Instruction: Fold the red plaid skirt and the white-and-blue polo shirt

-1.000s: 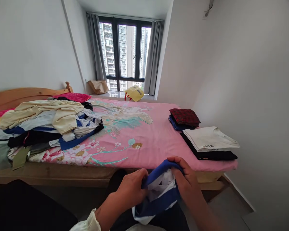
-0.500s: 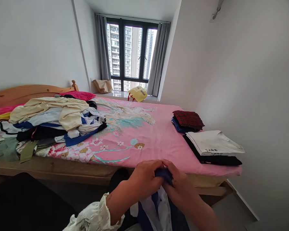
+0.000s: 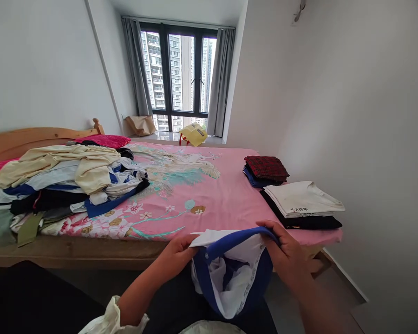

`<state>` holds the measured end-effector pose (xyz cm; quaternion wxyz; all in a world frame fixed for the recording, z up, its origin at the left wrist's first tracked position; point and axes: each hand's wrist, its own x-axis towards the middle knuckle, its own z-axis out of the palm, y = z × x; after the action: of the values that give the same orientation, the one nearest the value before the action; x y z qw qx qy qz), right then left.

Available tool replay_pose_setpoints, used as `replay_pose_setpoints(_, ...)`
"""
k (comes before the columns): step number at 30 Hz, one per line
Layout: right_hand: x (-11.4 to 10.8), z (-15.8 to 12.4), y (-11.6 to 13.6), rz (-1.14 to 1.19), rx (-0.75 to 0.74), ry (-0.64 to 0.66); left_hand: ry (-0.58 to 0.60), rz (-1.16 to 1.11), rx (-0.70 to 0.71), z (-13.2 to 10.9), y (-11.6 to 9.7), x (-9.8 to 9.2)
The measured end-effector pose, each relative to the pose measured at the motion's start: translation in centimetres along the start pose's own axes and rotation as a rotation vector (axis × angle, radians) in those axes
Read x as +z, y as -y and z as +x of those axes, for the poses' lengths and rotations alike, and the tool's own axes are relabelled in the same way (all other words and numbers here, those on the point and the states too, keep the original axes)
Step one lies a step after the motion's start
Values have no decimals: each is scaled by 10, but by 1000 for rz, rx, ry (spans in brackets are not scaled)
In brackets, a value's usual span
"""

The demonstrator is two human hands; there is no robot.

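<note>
Just off the near edge of the bed [image 3: 223,199], pinched open by the blue trim: blue-and-white garment [image 3: 230,278], left hand [image 3: 174,250] and right hand [image 3: 285,253] both clenched on it, the rest sagging below. Could slip from so thin a pinch and bunch up — or, swung toward the bed's right side, knock the folded white shirt [image 3: 301,199] askew.

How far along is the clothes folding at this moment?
Done: two folded stacks lie on the right of the pink floral bed, one topped by a red plaid garment, the other by a white printed shirt. In hand: the left hand and right hand hold a blue-and-white garment open. Remaining: the heap of unfolded clothes on the bed's left side.
</note>
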<state>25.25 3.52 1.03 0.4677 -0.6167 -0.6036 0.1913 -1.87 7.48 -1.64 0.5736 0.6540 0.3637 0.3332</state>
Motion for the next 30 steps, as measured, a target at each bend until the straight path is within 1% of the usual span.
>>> replay_pose_setpoints(2,2,1,-3,64,8,0,105,-423,-25,-2,1,0)
replay_pose_setpoints(3,4,1,-6,104,20,4,139,-588,-19,-3,3,1)
replay_pose_setpoints(4,5,2,-8,146,42,14,147,-680,-4,-3,6,2)
replay_pose_setpoints(5,6,2,-10,186,72,32,140,-692,9,-4,9,3)
replay_pose_setpoints(6,7,2,-12,217,103,56,127,-640,10,-5,12,5)
replay_pose_setpoints(8,11,1,-12,246,148,103,136,-453,-24,-7,17,12)
replay_pose_setpoints(11,19,-3,-4,237,120,147,177,-223,-21,-11,16,28)
replay_pose_setpoints(12,23,-4,0,232,97,165,161,-146,4,-11,13,34)
replay_pose_setpoints(15,33,-8,10,222,1,217,58,89,119,-9,1,47)
replay_pose_setpoints(17,35,-9,12,220,-53,227,22,161,168,-4,-4,49)
replay_pose_setpoints(18,35,-10,12,224,-67,223,10,168,170,-2,-3,48)
replay_pose_setpoints(21,27,-11,7,278,-45,198,-61,185,102,5,14,40)
replay_pose_setpoints(23,19,-14,1,348,-22,199,-109,237,51,6,29,36)
replay_pose_setpoints(25,13,-18,-6,443,35,191,-139,307,40,4,40,37)
replay_pose_setpoints(26,12,-21,-9,502,88,187,-149,339,60,3,43,39)
replay_pose_setpoints(28,14,-27,-17,667,187,193,-167,396,142,0,45,49)
replay_pose_setpoints(30,20,-31,-23,888,203,234,-178,439,253,-1,43,60)
